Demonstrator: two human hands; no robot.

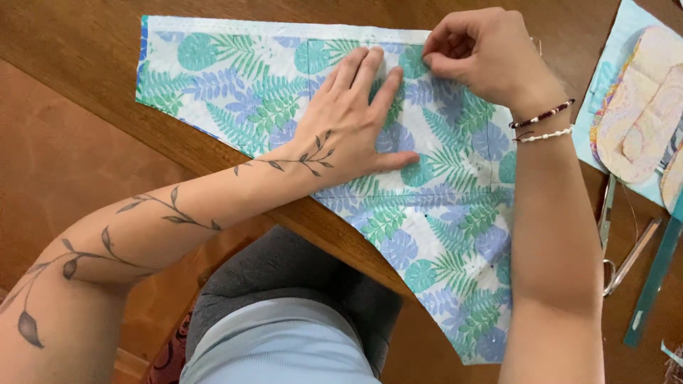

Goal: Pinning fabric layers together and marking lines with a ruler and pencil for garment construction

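The fabric [441, 206] was pale white, printed with teal, green and periwinkle-blue fern and palm leaves. The bench [92, 64] was warm reddish-brown wood. A quilted piece [640, 107] at the edge showed pastel pink, yellow and cream swirls on light aqua. The ruler [654, 277] was teal.

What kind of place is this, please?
Probably a home sewing or craft table. A leaf-print fabric piece lies on a wooden table under both hands, more cut fabric pieces lie at the right, and scissors sit beside them.
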